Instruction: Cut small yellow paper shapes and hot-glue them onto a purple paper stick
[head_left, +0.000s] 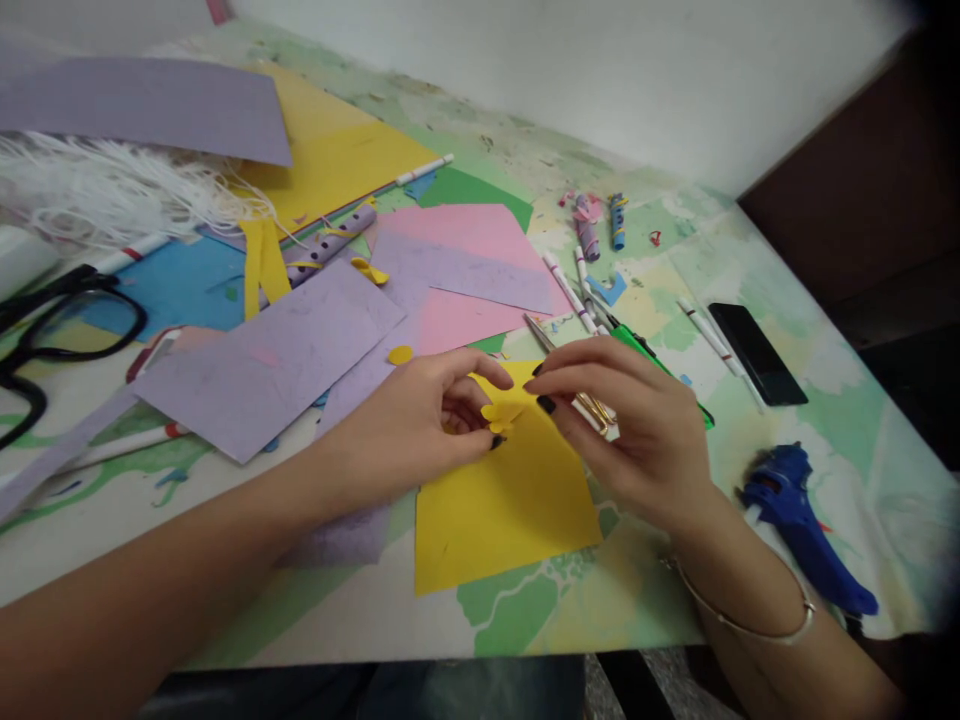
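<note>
My left hand (442, 405) is closed, thumb and fingers pinching a small yellow paper flower (501, 414) with rounded petals. Just to its right, my right hand (622, 420) has thumb and fingertips drawn together close to the flower; whatever is between them, if anything, is too small to make out. Beneath both hands lies a yellow paper sheet (502, 510). A small yellow paper disc (400, 355) rests on purple paper behind my left hand. Partly hidden by my right hand are scissors with gold handles (596, 412) and a green cutter (645, 355).
A blue glue gun (806, 530) and black phone (757, 352) lie at right. Purple sheets (270, 360), white string (135, 185) and black glasses (75, 320) cover the left. Decorated paper rolls (588, 228) and white markers (570, 290) sit farther back, before the wall.
</note>
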